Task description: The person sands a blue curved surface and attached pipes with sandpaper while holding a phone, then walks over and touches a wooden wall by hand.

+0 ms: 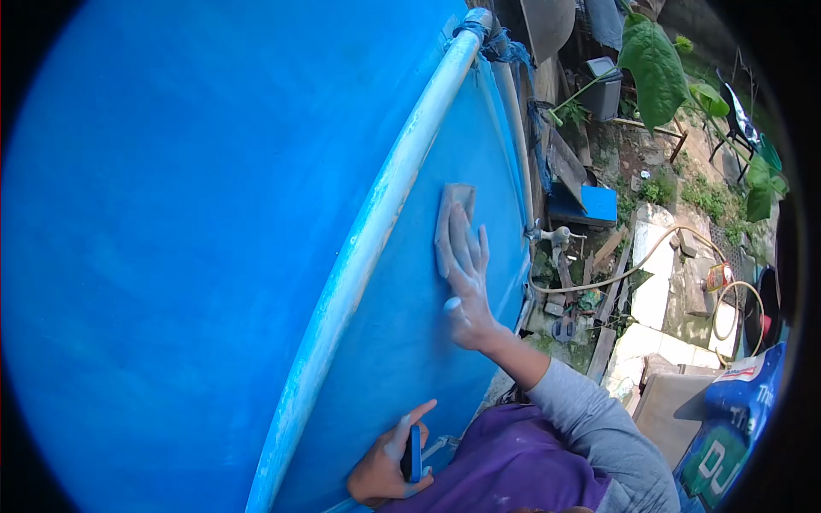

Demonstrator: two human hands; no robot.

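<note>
My right hand (466, 269) lies flat with fingers stretched upward, pressing a folded grey piece of sandpaper (460, 193) against a blue panel (402, 256). Whitish dust coats its fingers and thumb. Lower down, my left hand (389, 466) is wrapped round a slim blue-and-black phone (411, 454), with its index finger pointing out toward the panel. Some of the phone is hidden by the fingers. A pale, paint-worn pipe (376, 231) runs diagonally along the panel, left of my right hand.
Blue cord (509, 51) ties the pipes at the top. A tap (560, 237) with a hose (633, 272) stands right of the panel. Leaves (652, 73) hang at upper right. Boards and paving lie below, and a blue printed sack (731, 427) is at lower right.
</note>
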